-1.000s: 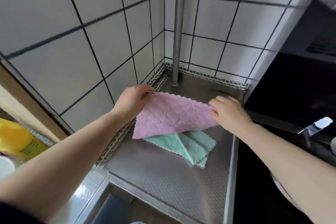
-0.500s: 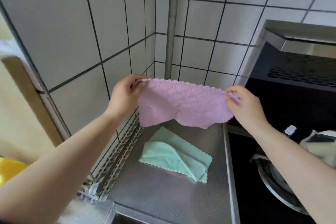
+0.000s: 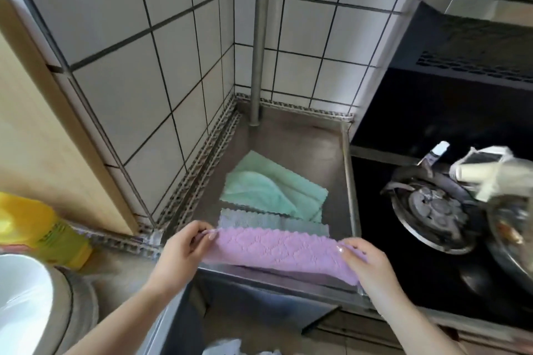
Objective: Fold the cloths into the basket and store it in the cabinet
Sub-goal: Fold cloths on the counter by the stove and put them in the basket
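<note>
Now both hands hold the pink cloth (image 3: 277, 251) stretched between them over the front edge of the steel tabletop (image 3: 291, 147). The left hand (image 3: 180, 251) pinches its left end with thumb and fingers, and the right hand (image 3: 366, 261) grips its right end with curled fingers. The cloth is folded into a long band, its long axis runs left to right, almost level, and the scalloped edge points away from the person. Just behind it a grey cloth (image 3: 253, 220) shows as a narrow strip. Behind that one, a green cloth (image 3: 271, 187) lies loosely folded on the tabletop, near the tiled corner where a metal pipe (image 3: 261, 37) stands upright. At the left edge are a yellow bottle (image 3: 40, 230) and a white bowl (image 3: 20, 302); what is inside them I cannot tell. On the right, a gas burner (image 3: 432, 207) sits on the black stove.
</note>
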